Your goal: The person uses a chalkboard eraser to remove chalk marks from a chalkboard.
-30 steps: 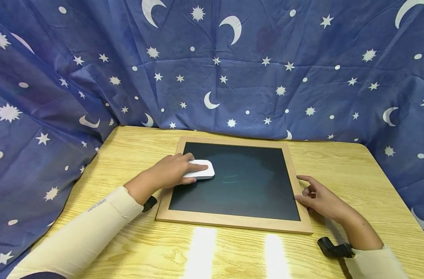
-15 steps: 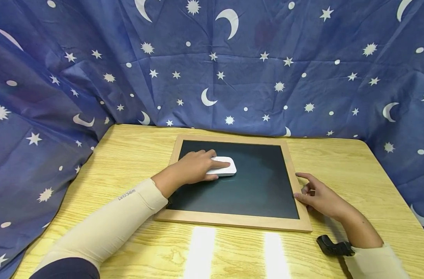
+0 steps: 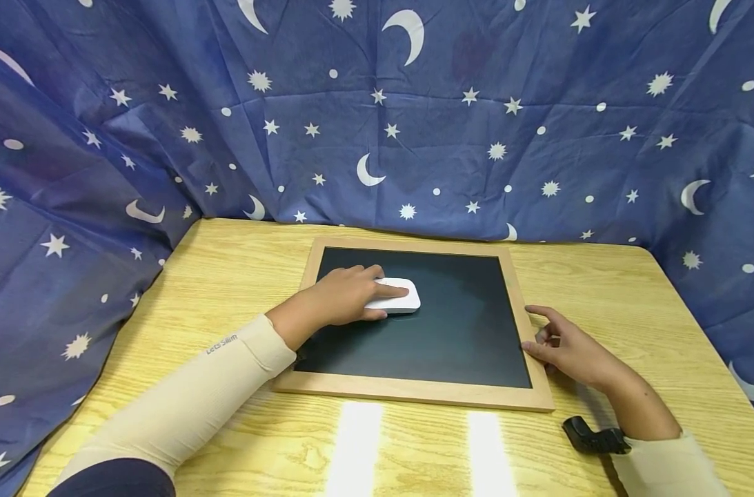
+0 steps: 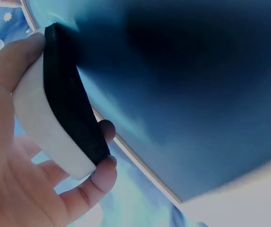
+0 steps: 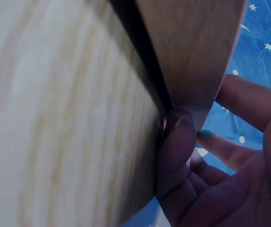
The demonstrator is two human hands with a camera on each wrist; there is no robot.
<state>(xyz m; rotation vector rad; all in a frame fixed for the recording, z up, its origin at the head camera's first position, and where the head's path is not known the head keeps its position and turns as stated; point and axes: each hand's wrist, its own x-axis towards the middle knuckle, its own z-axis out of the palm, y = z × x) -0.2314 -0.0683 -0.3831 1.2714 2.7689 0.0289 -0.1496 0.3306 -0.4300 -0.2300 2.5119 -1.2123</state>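
Observation:
A framed chalkboard (image 3: 457, 324) with a light wooden border lies on the table. My left hand (image 3: 348, 297) grips a white eraser (image 3: 404, 301) over the middle-left of the board, index finger stretched along its top. In the left wrist view, the eraser shows its black felt pad (image 4: 71, 101) turned to the board, with thumb and fingertips around its sides. A faint chalk mark (image 3: 406, 317) shows just below the eraser. My right hand (image 3: 569, 352) holds the board's right edge, thumb on the frame; in the right wrist view, fingers curl at the frame's edge (image 5: 192, 56).
The wood-grain table (image 3: 246, 269) extends around the board, with two bright light reflections at the front. A dark blue curtain (image 3: 439, 124) with moons and stars hangs behind and at the sides. A black wrist device (image 3: 594, 438) sits by the right wrist.
My left hand has slid the eraser rightward from the board's left side to near its middle, over the chalk lines, then stayed almost still. The right hand keeps its hold on the edge.

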